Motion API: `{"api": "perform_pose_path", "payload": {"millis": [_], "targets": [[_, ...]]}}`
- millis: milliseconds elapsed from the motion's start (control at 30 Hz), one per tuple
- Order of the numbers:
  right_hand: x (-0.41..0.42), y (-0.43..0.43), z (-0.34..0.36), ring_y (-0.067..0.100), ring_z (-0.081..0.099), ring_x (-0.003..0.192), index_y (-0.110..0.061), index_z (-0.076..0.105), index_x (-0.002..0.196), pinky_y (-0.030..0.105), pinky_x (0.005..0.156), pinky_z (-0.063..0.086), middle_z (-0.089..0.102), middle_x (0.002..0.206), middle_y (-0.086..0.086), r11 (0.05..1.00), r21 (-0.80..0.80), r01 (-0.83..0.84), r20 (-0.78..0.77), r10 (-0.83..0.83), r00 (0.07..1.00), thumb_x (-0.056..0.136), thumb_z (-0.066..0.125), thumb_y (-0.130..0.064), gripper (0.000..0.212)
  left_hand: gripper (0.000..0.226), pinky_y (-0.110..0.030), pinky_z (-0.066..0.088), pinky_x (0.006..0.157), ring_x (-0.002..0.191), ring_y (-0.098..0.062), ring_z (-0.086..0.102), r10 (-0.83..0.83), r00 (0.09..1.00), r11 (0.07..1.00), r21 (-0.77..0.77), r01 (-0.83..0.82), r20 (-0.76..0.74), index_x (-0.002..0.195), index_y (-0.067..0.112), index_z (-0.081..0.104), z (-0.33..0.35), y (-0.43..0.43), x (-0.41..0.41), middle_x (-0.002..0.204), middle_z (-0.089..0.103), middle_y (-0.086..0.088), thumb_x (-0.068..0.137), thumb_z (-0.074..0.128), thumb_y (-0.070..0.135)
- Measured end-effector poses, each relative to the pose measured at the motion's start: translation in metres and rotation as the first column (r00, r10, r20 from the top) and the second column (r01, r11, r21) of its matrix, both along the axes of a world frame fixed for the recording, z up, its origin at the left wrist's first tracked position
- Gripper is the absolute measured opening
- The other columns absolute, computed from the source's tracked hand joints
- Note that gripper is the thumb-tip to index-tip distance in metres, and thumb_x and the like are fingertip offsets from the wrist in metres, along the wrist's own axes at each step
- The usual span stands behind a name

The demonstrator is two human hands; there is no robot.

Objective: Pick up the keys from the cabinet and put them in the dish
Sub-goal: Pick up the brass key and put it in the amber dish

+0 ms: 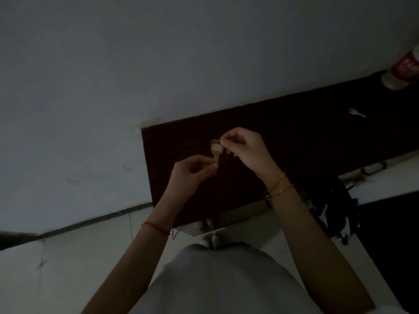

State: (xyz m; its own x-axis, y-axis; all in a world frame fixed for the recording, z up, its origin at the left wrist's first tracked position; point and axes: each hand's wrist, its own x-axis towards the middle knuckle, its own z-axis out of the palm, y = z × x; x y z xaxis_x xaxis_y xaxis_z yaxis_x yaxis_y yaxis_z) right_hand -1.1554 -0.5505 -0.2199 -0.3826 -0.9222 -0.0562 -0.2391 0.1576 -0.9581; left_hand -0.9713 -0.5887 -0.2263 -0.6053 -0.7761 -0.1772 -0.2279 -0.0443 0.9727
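Above the cabinet [294, 137], two hands [192, 171] [244, 146] hold one key [215, 152].

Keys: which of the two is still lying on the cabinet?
The small silvery key at far right lies alone on the dark cabinet top. The brass key is held between the left hand and right hand.

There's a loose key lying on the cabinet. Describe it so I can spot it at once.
Find the dark cabinet top against the pale wall. Far right stands a red-and-white container; the loose key lies just below and left of it. Unlike the brass key in the hands, it is small, silvery and untouched.
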Motion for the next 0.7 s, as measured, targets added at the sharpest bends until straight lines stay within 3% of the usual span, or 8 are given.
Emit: {"api": "perform_pose_path", "payload": {"millis": [167, 300, 467, 700], "targets": [[-0.012, 0.031, 0.005, -0.007, 0.060, 0.060, -0.009, 0.068, 0.093, 0.008, 0.056, 0.046, 0.068, 0.082, -0.001, 0.993, -0.013, 0.119, 0.002, -0.119, 0.993, 0.084, 0.067, -0.017, 0.012, 0.017, -0.006, 0.047, 0.062, 0.068, 0.007, 0.065, -0.090, 0.996, 0.996, 0.022, 0.090, -0.014, 0.099, 0.007, 0.072, 0.006, 0.012, -0.017, 0.077, 0.070, 0.007, 0.085, 0.069, 0.017], [-0.027, 0.060, 0.006, -0.005, 0.062, 0.071, -0.012, 0.068, 0.094, 0.013, 0.063, 0.050, 0.070, 0.089, -0.002, 0.976, -0.020, 0.216, -0.057, -0.217, 0.974, 0.084, 0.068, -0.020, 0.013, 0.014, -0.004, 0.047, 0.063, 0.070, 0.008, 0.065, -0.180, 0.984, 0.983, 0.021, 0.180, 0.003, 0.097, 0.012, 0.072, 0.009, 0.023, -0.039, 0.075, 0.072, 0.013, 0.085, 0.069, 0.018], [-0.052, 0.103, 0.004, 0.011, 0.067, 0.085, -0.016, 0.067, 0.091, 0.033, 0.077, 0.056, 0.071, 0.092, 0.000, 0.934, -0.046, 0.355, -0.099, -0.358, 0.929, 0.083, 0.069, -0.024, 0.012, 0.013, -0.004, 0.048, 0.066, 0.078, 0.005, 0.068, -0.294, 0.956, 0.955, 0.044, 0.293, 0.014, 0.098, 0.021, 0.072, 0.009, 0.046, -0.075, 0.086, 0.073, 0.016, 0.086, 0.066, 0.022], [-0.101, 0.176, 0.008, 0.010, 0.065, 0.081, -0.011, 0.066, 0.092, 0.031, 0.076, 0.055, 0.069, 0.090, 0.000, 0.868, -0.072, 0.492, -0.119, -0.497, 0.860, 0.085, 0.067, -0.021, 0.012, 0.011, -0.004, 0.048, 0.065, 0.077, 0.006, 0.067, -0.430, 0.903, 0.903, 0.019, 0.430, 0.002, 0.096, 0.022, 0.071, 0.012, 0.098, -0.143, 0.081, 0.073, 0.019, 0.087, 0.065, 0.019]]}}
